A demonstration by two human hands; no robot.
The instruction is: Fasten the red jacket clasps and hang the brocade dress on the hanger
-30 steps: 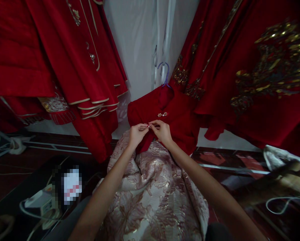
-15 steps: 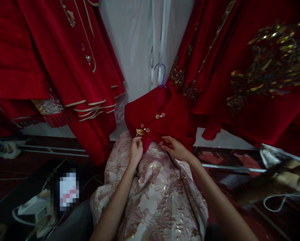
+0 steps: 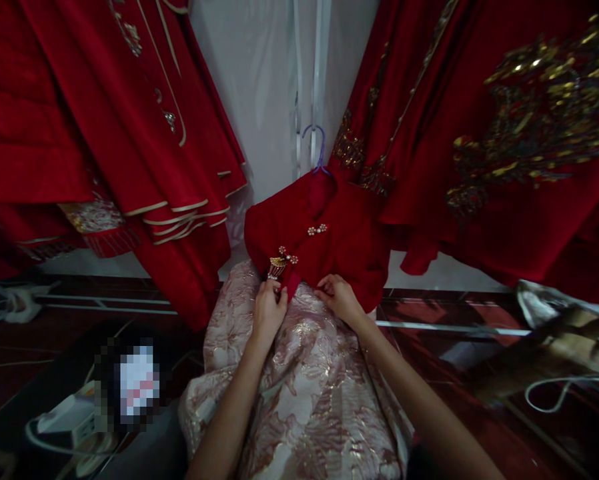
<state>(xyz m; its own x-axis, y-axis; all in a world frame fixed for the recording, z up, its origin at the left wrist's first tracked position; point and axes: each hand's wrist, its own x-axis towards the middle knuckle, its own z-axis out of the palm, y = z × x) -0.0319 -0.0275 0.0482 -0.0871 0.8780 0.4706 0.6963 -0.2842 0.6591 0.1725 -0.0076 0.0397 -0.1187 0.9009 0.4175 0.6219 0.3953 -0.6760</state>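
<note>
A red jacket (image 3: 349,233) hangs on a purple hanger (image 3: 321,150) straight ahead, with beaded flower clasps (image 3: 317,229) down its front. At its lower left hangs a gold fan-shaped ornament (image 3: 278,262) with a beaded tassel. Just under the tassel, my left hand (image 3: 269,308) has its fingers closed at the jacket's front edge. My right hand (image 3: 342,300) pinches the jacket's lower edge on the other side; its fingertips are partly hidden. Below both hands, pale pink brocade cloth (image 3: 319,387) with metallic threads spreads over my lap.
Red garments with pale piping (image 3: 179,160) hang at the left. On the right hangs a red garment with gold sequins (image 3: 534,127). A white power strip (image 3: 72,413) and a blurred-out screen (image 3: 138,383) are at lower left. A metal rail (image 3: 454,328) runs low on the right.
My right hand has drawn its spread fingers together at the jacket's lower edge, covering the clasp there. My left hand has shifted slightly down, and more of the tassel shows.
</note>
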